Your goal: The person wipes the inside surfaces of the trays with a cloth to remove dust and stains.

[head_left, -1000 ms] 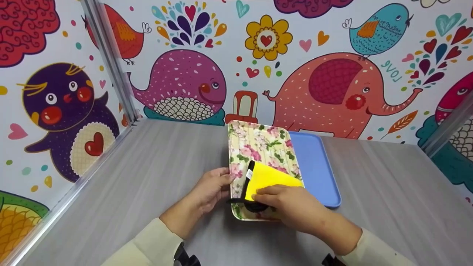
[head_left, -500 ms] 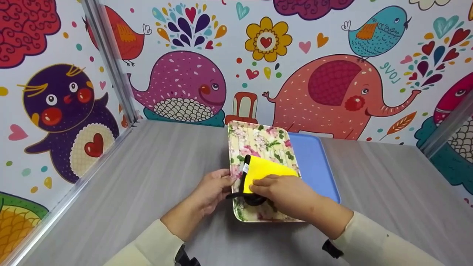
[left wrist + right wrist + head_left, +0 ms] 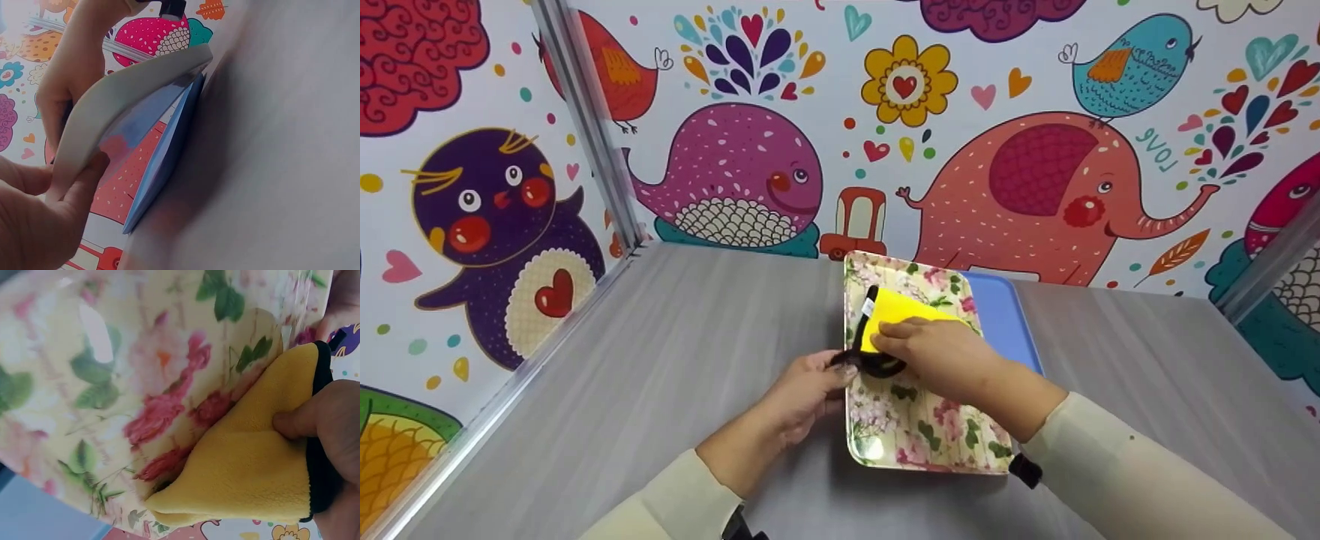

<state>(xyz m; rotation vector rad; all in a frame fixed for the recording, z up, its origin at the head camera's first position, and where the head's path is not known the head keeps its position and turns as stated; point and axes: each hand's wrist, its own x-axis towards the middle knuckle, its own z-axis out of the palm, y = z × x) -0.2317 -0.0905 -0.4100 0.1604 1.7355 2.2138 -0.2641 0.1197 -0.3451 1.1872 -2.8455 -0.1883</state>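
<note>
A floral tray [image 3: 930,427] with pink flowers and green leaves is held up at a tilt above the table. My left hand [image 3: 810,390] grips its left edge, with thumb and fingers on opposite faces in the left wrist view. My right hand [image 3: 941,352] holds a folded yellow cloth [image 3: 904,306] with black edging against the tray's face. In the right wrist view the thumb presses on the fuzzy cloth [image 3: 247,455], which lies along the tray's surface [image 3: 157,382]. A blue tray [image 3: 1005,322] lies behind the floral one, partly hidden by it.
The grey wood-grain table [image 3: 697,322] extends around the trays. A wall printed with cartoon animals [image 3: 765,172] stands behind it, and another printed panel [image 3: 502,225] rises at the left. A metal corner post [image 3: 592,127] joins the two.
My right hand has slid the yellow cloth upward over the floral tray. The tray has shifted slightly right and tilted more toward me, with my left hand moving along with it.
</note>
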